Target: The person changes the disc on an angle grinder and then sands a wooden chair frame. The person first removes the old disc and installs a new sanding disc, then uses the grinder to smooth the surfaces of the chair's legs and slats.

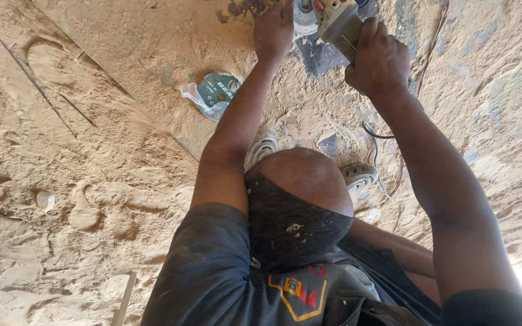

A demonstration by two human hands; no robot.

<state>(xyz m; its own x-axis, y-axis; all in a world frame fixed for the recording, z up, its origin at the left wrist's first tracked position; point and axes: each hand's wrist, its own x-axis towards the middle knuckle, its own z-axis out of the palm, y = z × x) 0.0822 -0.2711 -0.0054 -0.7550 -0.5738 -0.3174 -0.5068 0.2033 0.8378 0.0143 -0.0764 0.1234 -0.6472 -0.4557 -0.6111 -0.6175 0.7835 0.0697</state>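
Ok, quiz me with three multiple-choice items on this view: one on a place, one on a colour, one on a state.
1. Where does the spare disc lie?
A. on the sawdust-covered floor, on the left hand's side
B. on the person's knee
C. in the right hand

2. What colour is the spare disc's face?
A. red
B. green
C. yellow

3. What is the right hand doing?
A. hanging free
B. gripping the grinder
C. resting flat on the floor

Answers: 1 A, it sits in the dust beside the left forearm; 2 B, its label side shows green; 3 B, the fingers wrap the tool's body, while the left hand is at the grinder's wheel.
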